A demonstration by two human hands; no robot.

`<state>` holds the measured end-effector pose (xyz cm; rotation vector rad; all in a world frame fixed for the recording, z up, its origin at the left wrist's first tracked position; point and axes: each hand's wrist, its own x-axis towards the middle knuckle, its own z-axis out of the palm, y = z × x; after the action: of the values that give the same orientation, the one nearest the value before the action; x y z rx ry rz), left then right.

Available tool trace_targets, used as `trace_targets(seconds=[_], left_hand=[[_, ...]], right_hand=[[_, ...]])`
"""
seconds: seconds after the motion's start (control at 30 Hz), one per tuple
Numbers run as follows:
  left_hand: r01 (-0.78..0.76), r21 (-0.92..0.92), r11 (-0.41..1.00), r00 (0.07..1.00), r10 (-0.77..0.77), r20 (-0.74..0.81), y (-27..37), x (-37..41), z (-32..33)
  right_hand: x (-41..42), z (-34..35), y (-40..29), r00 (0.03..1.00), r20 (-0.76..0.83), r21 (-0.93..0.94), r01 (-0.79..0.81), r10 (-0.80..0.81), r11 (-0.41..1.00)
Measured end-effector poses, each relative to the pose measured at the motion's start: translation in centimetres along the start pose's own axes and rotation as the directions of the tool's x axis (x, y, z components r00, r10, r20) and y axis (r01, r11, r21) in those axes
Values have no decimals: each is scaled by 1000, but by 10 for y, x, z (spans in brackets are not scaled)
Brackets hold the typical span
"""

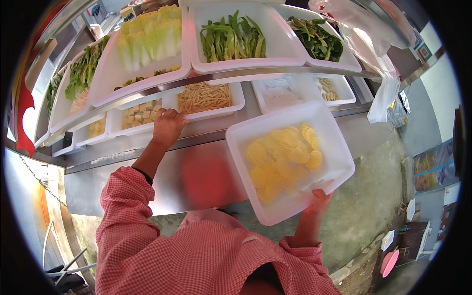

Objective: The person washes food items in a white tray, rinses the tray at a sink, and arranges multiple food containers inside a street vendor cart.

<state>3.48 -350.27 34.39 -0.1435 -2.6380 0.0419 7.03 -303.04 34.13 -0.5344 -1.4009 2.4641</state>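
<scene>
My right hand [318, 204] grips the near rim of a white plastic tray [335, 162], which is held tilted in front of the counter. Yellow crinkle-cut slices [291, 147], apparently potato, lie in it. Further left, my left hand [170, 127] has its fingers over the front left corner of a white tray of noodles [204, 96] on the lower shelf. Directly beside that hand stands a tray of tofu cubes [140, 114], partly covered by it.
Above, an upper shelf carries trays of Chinese cabbage [151, 37], green leafy stems [232, 40] and dark leaves [317, 38]. Its metal edge [236, 72] overhangs the lower trays. A plastic bag [383, 84] hangs at the right. A pink basin [389, 263] is far right.
</scene>
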Motion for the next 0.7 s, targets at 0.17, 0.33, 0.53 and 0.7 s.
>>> trace_targets(seconds=[0.17, 0.33, 0.53, 0.7], left_hand=[[40, -37, 999, 999, -41, -25, 0, -6, 8], [139, 77, 987, 984, -129, -124, 17, -9, -8], [395, 33, 918, 913, -388, -128, 16, -23, 6], [465, -2, 885, 880, -462, -111, 24, -23, 2]], right_hand=[[43, -48, -13, 998, 6, -65, -66, 66, 996], [51, -48, -30, 994, -54, -64, -102, 98, 993], [92, -68, -39, 986, -19, -124, -169, 168, 978], [109, -68, -50, 984, -9, -151, -179, 179, 972]])
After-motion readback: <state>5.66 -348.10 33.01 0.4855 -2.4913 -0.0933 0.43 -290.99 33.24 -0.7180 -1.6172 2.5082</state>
